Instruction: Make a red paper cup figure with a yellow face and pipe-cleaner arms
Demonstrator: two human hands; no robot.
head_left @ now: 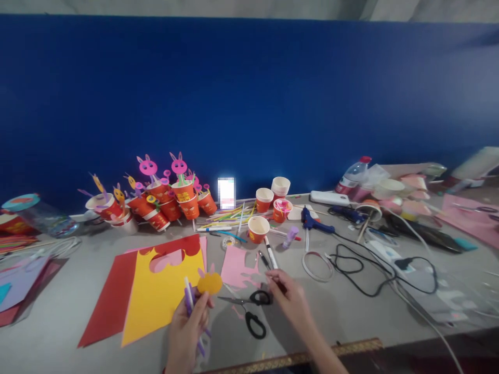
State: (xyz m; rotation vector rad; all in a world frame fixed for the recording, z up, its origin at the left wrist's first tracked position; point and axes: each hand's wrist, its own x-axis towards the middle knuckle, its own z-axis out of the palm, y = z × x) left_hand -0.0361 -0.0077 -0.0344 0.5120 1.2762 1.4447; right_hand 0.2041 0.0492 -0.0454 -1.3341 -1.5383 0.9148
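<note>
My left hand (191, 322) pinches a yellow paper cutout (209, 283) with small pink ears by its lower edge. Thin purple and white sticks (189, 296) are also held in that hand, passing through the grip. My right hand (286, 291) has its fingers drawn together at the near end of a black pen (264, 259); what lies between the fingertips is hidden. Beside the pen is a white marker (270, 253). Between the hands lie black-handled scissors (255, 324), partly spread. A cut pink paper sheet (237, 267) lies just beyond them.
Yellow (167, 291) and red (113, 301) sheets lie at left. Decorated red paper cups (185, 200) stand behind. Ahead are a paper cup (258, 229) and colored sticks (234, 218). A blue glue gun (315, 222), black cable (358, 265) and tape roll (317, 266) lie right.
</note>
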